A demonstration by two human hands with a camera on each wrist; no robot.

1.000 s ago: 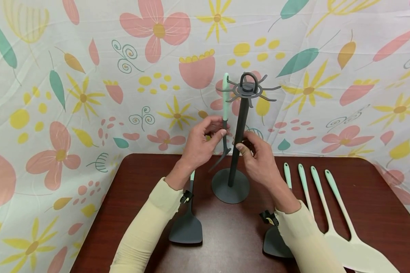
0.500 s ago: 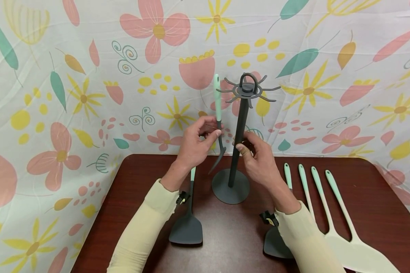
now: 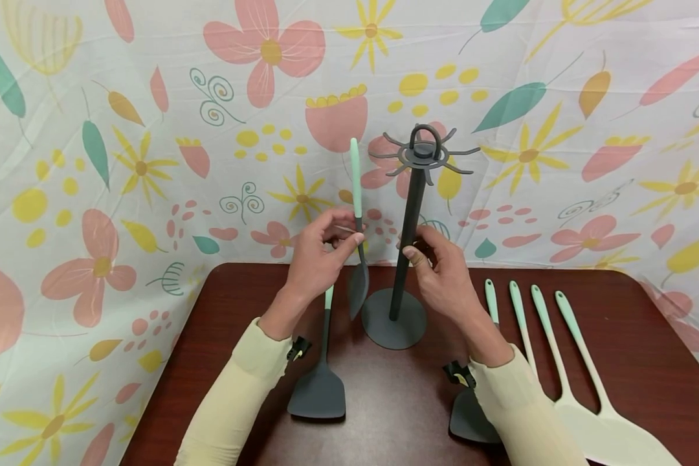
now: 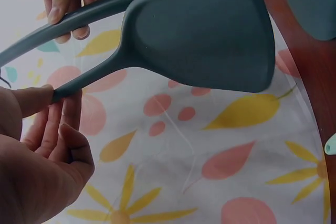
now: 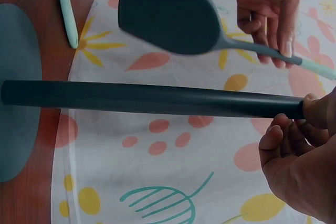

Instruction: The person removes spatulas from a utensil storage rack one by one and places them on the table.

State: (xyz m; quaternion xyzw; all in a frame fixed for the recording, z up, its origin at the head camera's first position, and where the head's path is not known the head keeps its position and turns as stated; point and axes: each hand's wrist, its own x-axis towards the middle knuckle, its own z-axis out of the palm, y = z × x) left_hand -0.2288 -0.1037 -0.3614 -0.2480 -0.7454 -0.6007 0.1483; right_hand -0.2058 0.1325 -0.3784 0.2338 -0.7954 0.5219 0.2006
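Note:
My left hand (image 3: 317, 262) pinches the dark shaft of a grey spatula (image 3: 356, 184), just below its mint handle. The spatula stands nearly upright in the air, handle up and blade down, left of a dark utensil stand (image 3: 408, 243) and apart from its hooks. Its broad flat blade (image 4: 202, 35) shows fully in the left wrist view. Thumb and fingers of my right hand (image 3: 445, 275) grip the stand's pole (image 5: 157, 99) around mid-height. A ring of bare hooks (image 3: 424, 154) with a loop handle tops the pole, and the round base (image 3: 378, 323) rests on the table.
Another grey spatula (image 3: 319, 391) lies beside my left forearm. A dark-headed utensil (image 3: 470, 417) is partly hidden under my right forearm. Several mint-handled utensils (image 3: 579, 343), some with white heads, lie at the right. Patterned cloth (image 3: 151, 97) hangs behind the brown table (image 3: 390, 408).
My left hand has moved left and slightly down with the spatula, away from the stand's hooks. The spatula has turned, so more of its blade shows. The right hand stays on the pole.

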